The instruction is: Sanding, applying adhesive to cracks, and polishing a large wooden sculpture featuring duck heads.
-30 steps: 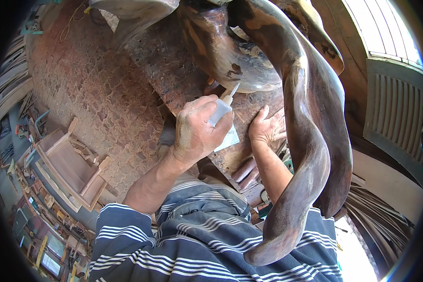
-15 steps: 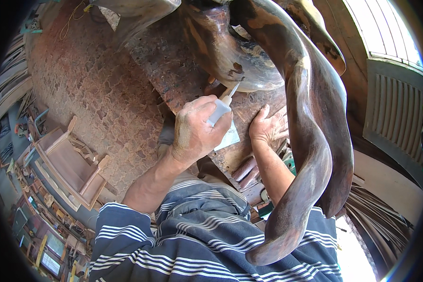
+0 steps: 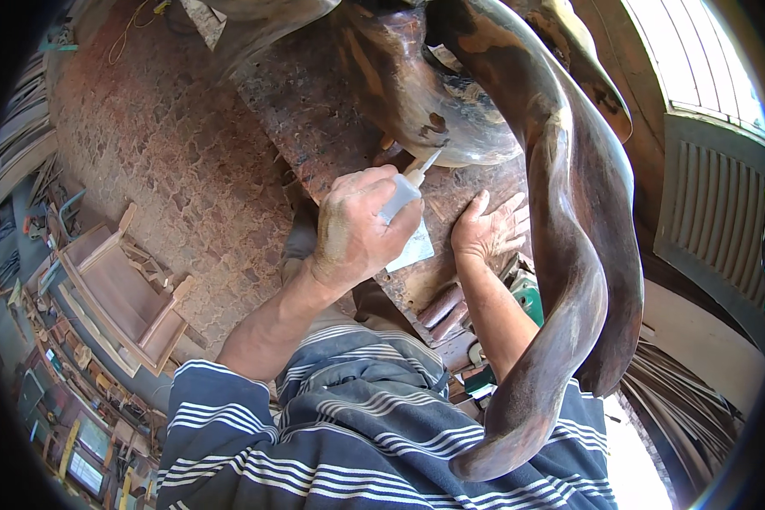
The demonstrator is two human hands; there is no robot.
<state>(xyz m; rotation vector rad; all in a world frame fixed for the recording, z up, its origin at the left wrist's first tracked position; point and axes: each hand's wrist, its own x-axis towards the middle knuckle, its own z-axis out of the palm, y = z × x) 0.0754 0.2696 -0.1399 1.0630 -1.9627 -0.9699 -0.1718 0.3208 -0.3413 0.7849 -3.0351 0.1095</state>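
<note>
My left hand (image 3: 357, 225) is wrapped round a small whitish squeeze bottle (image 3: 397, 202) with a narrow pointed nozzle. The nozzle tip is at the lower edge of a large, polished brown wood carving (image 3: 476, 127), just below a dark patch on its surface; I cannot tell whether it touches. Flat on the workbench (image 3: 438, 204), my right hand (image 3: 490, 229) has its fingers spread and holds nothing. A long twisted limb (image 3: 565, 255) of the carving curves down past that hand and in front of my right forearm. Beneath the bottle lies a pale sheet of paper (image 3: 416, 248).
Tools and a green object (image 3: 529, 302) crowd the bench beside my right forearm. On the left, an unfinished wooden frame (image 3: 127, 293) stands on the patterned floor (image 3: 170, 170). Thin wood strips (image 3: 680, 408) are stacked at right, below a louvred shutter (image 3: 714, 204).
The carving appears slightly farther right in the picture, and more of my right hand's fingers show beside it. My left hand keeps its hold on the bottle, with the nozzle still near the carving's edge.
</note>
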